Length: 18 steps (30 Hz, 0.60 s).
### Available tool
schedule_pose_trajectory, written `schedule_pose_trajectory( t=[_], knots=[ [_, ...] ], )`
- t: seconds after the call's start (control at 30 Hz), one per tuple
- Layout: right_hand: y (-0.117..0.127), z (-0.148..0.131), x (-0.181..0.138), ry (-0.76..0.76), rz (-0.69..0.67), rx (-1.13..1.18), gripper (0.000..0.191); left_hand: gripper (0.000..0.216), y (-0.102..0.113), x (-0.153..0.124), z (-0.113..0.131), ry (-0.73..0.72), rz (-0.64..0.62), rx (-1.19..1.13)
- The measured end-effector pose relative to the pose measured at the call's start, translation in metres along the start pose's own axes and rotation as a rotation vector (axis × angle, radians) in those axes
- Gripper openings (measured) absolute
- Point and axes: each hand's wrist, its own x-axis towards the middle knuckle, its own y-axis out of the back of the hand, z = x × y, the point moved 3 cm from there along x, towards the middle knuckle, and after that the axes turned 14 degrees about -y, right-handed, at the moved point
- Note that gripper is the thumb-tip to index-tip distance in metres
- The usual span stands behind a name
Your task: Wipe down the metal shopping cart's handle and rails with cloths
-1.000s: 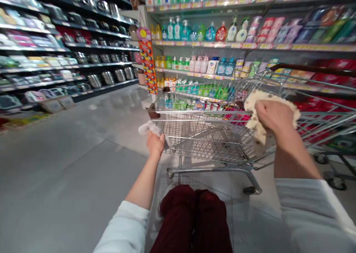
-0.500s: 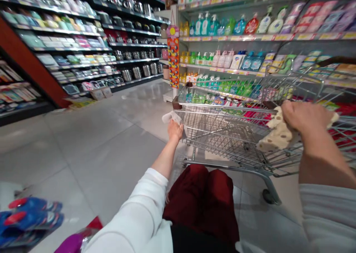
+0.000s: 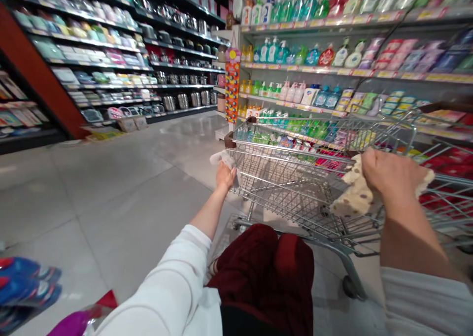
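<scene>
A wire shopping cart (image 3: 273,179) stands side-on in front of my knees. My left hand (image 3: 225,176) is closed on a thin white cloth (image 3: 220,157), held against the cart's corner at the left. At the right, my right hand (image 3: 389,173) grips a cream cloth with brown spots (image 3: 353,195) over the cart's upper side rail. Part of this cloth hangs down the wire side, and another bit sticks out past my knuckles. Whether my right fingers also wrap the rail under the cloth is hidden.
Shelves of pump bottles and tubs (image 3: 295,66) rise behind the cart. Pots and boxes fill the dark shelves (image 3: 181,75) at the back left. Tiled floor (image 3: 129,193) stretches to the left. Blue bottles (image 3: 31,284) and a purple item (image 3: 70,323) are at the lower left.
Both hands and their cloths appear slightly further left and lower, along with the cart. The view has tilted up, so more of the top shelf shows. Both grips stay the same.
</scene>
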Motion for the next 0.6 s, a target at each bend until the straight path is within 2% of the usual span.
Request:
schedule_pose_trajectory(
  t=[0.13,0.27,0.43,0.6],
  knots=[
    [-0.001,0.004,-0.005,-0.017,0.012,-0.035,0.051,0.048,0.003,-0.009,-0.005,-0.005,0.054,-0.063],
    [0.002,0.008,-0.015,0.012,0.07,-0.022,0.05,0.046,0.014,-0.01,-0.009,0.028,0.151,-0.117],
    [0.009,0.013,-0.036,0.06,0.062,-0.026,0.061,0.067,0.034,0.018,-0.008,0.062,0.348,-0.289],
    [0.017,0.015,-0.054,0.064,0.165,0.008,0.069,0.059,0.035,0.041,0.003,-0.057,0.494,-0.561]
  ],
)
